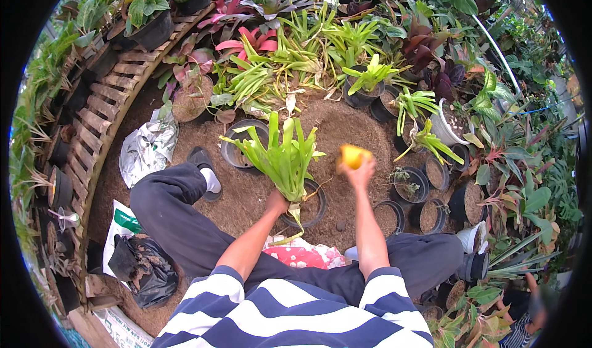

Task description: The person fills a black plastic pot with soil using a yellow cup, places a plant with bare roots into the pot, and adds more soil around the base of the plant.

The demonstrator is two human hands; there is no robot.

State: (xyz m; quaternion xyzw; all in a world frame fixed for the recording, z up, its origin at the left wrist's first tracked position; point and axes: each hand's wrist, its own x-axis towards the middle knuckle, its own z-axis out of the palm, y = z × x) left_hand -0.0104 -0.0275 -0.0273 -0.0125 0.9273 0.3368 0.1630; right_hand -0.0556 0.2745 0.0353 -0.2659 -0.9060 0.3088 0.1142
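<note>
Beside the base of a bright green bromeliad, my left hand grips its lower leaves. The plant leans over a black plastic pot between my legs; whether its base rests on the soil inside is hard to tell. A withered yellow leaf droops over the pot's near side. To the right, my right hand is closed on a yellow scoop-like container, blurred by motion, above loose brown potting soil. Another black pot stands left of the leaves, partly covered by them.
Several soil-filled black pots crowd my right side, near a white pot. Uprooted green bromeliads lie ahead. A slatted wooden rack curves along the left, beside a silvery bag and a black plastic bag. Another person is at lower right.
</note>
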